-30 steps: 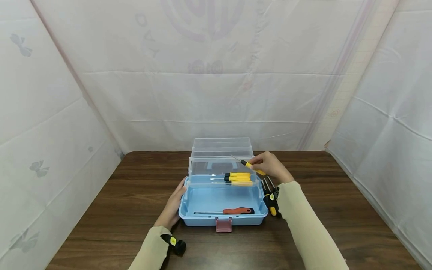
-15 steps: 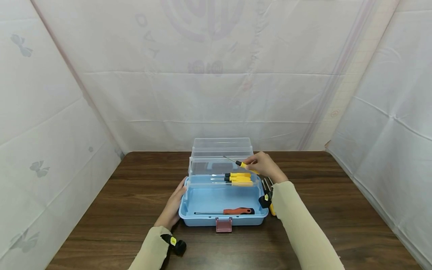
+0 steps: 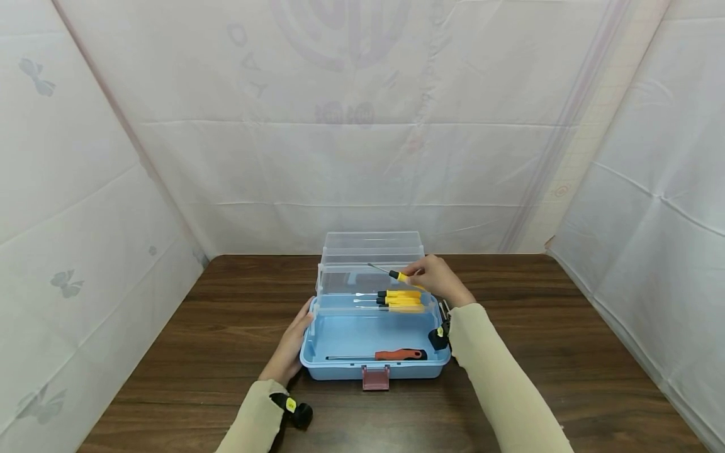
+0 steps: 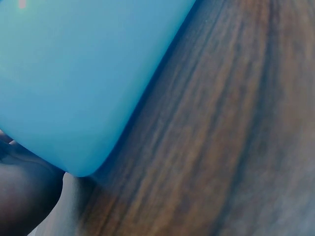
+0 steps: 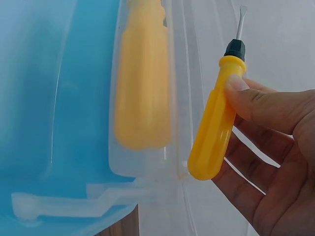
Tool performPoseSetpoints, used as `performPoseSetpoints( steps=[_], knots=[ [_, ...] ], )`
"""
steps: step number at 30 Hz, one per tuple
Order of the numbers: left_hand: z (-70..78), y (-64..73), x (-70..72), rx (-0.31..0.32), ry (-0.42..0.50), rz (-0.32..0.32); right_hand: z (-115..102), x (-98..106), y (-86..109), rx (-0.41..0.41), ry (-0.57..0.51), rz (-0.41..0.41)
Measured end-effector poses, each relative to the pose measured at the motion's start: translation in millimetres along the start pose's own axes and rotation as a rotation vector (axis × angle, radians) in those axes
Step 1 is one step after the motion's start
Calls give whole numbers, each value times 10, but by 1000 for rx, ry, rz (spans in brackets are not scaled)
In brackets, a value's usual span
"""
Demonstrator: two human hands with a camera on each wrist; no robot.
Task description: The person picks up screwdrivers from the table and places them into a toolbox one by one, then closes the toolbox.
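Observation:
A yellow-handled screwdriver [image 5: 216, 118] with a black collar and a flat metal tip is pinched in my right hand [image 3: 436, 278], thumb on its handle. It is tilted above the raised clear tray [image 3: 340, 309] of a light blue toolbox [image 3: 351, 374], its tip up and to the left. Several yellow screwdrivers [image 3: 401, 294] lie side by side in that tray. An orange-and-black screwdriver [image 3: 399, 355] lies along the front of the blue bottom compartment. My left hand [image 3: 290, 346] rests along the toolbox's left side, fingers fairly straight; the left wrist view shows mainly the box's blue wall [image 4: 88, 88].
The clear lid [image 3: 372, 240] stands open at the back. A pink latch [image 3: 375, 378] hangs at the front. Metal shafts of more tools [image 3: 445, 309] show right of the box, partly hidden by my right wrist. All this is on a dark wooden table [image 3: 226, 327].
My right hand has moved left with the yellow screwdriver, from the tray's right end to over the screwdrivers in it. The left hand and the toolbox have stayed put.

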State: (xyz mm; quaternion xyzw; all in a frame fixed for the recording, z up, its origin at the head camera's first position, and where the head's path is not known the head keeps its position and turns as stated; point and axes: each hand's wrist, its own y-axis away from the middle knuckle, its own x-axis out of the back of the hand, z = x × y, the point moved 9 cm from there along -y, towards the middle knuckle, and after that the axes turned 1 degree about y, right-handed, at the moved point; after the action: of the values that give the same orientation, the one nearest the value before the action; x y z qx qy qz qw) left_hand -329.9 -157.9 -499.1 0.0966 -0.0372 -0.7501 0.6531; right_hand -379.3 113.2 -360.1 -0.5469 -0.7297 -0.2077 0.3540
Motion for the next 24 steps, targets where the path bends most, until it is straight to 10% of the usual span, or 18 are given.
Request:
performPoseSetpoints(
  steps=[24],
  knots=[
    [2,-8,-24,-8,-7,-10,10,-135,-92,-31,-20,-15]
  ],
)
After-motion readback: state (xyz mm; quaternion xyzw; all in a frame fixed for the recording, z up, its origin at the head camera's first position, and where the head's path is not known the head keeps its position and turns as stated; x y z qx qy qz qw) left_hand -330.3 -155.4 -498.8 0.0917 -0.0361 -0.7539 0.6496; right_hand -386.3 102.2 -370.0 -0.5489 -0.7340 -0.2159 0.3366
